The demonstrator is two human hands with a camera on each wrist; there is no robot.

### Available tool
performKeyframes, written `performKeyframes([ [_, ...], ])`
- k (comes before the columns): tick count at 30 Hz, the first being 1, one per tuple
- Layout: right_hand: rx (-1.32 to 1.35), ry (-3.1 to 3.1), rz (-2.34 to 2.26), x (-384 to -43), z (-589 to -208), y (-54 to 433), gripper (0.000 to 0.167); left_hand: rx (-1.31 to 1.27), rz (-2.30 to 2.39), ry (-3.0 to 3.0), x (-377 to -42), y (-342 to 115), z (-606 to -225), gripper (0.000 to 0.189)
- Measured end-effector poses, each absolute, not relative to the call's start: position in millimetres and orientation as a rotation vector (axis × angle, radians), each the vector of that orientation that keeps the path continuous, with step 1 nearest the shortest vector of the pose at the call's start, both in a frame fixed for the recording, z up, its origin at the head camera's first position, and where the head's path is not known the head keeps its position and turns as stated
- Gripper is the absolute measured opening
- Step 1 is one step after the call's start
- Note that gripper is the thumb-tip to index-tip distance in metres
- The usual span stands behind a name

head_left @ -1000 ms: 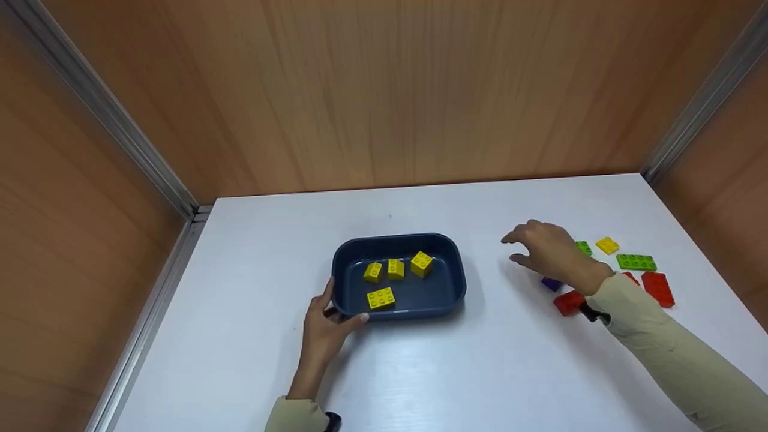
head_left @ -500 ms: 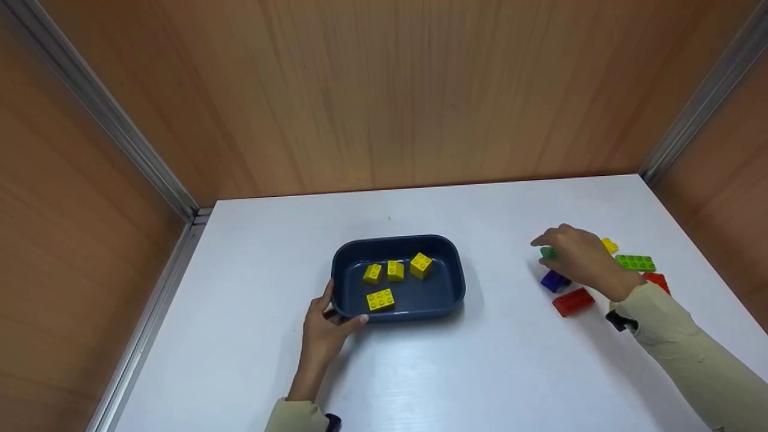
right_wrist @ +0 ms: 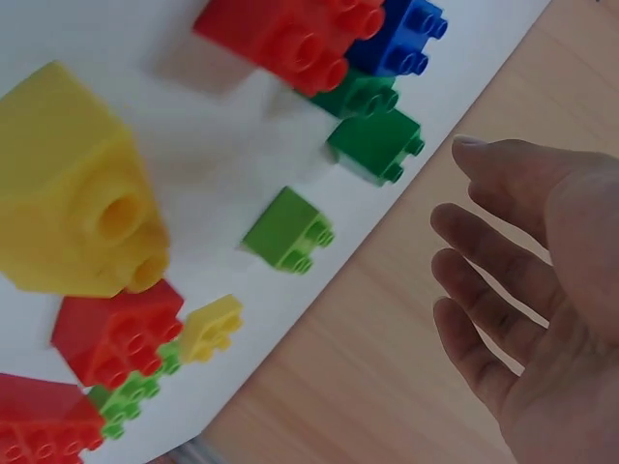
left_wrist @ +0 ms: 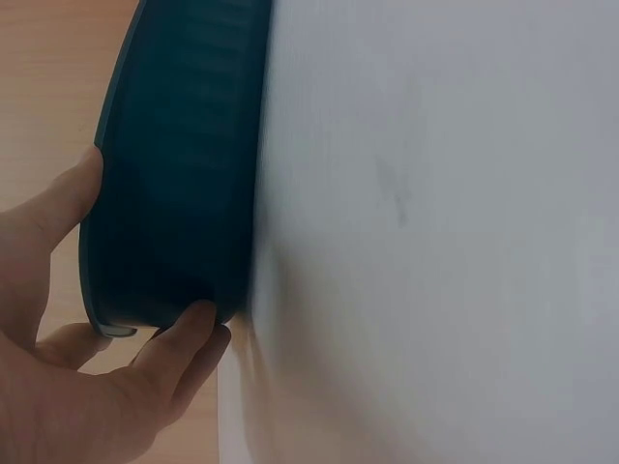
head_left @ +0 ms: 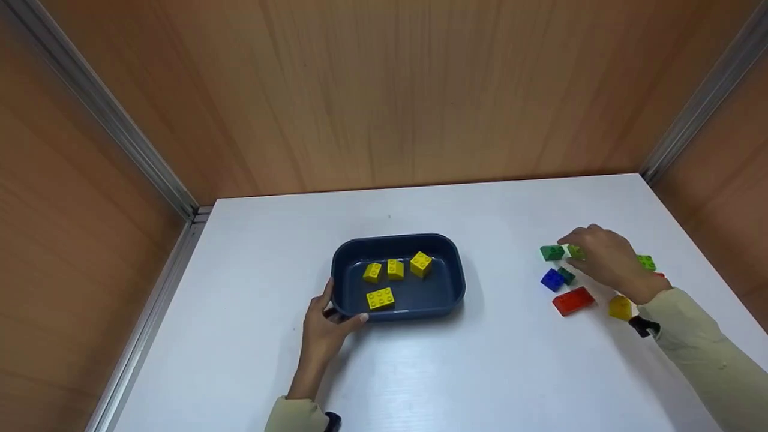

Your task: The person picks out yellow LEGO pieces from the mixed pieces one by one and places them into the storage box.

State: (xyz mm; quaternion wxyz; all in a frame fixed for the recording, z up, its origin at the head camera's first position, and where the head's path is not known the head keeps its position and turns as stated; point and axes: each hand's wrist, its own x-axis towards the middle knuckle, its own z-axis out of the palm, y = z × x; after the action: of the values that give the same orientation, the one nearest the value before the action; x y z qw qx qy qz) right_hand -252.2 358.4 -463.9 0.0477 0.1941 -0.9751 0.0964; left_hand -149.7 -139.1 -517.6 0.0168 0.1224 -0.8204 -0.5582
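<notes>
Your right hand (head_left: 609, 258) has shifted rightward, uncovering a yellow brick (head_left: 620, 308) loose on the desk (head_left: 480, 366); its parted fingers hold nothing near the lime brick (right_wrist: 284, 230). Your left hand (head_left: 324, 329) grips the tray (head_left: 429, 300) containing four yellow bricks (head_left: 380, 298).

A dark-blue tray (head_left: 414, 314), upright, is gripped at its eight-o'clock corner; toward three o'clock, a light-green brick (right_wrist: 280, 230) is seen.

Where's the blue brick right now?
In the head view, the blue toy brick lies on the right side of the white table, beside a small dark green brick, with a red brick just nearer the person.
</notes>
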Motion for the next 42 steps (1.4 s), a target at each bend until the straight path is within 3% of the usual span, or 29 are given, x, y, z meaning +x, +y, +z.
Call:
performKeyframes([
  [42,0.096,-3.207,0.373,-269,-487,427,0.054,0.392,-1.722,-2.545,-149,-139,-517,0.102],
])
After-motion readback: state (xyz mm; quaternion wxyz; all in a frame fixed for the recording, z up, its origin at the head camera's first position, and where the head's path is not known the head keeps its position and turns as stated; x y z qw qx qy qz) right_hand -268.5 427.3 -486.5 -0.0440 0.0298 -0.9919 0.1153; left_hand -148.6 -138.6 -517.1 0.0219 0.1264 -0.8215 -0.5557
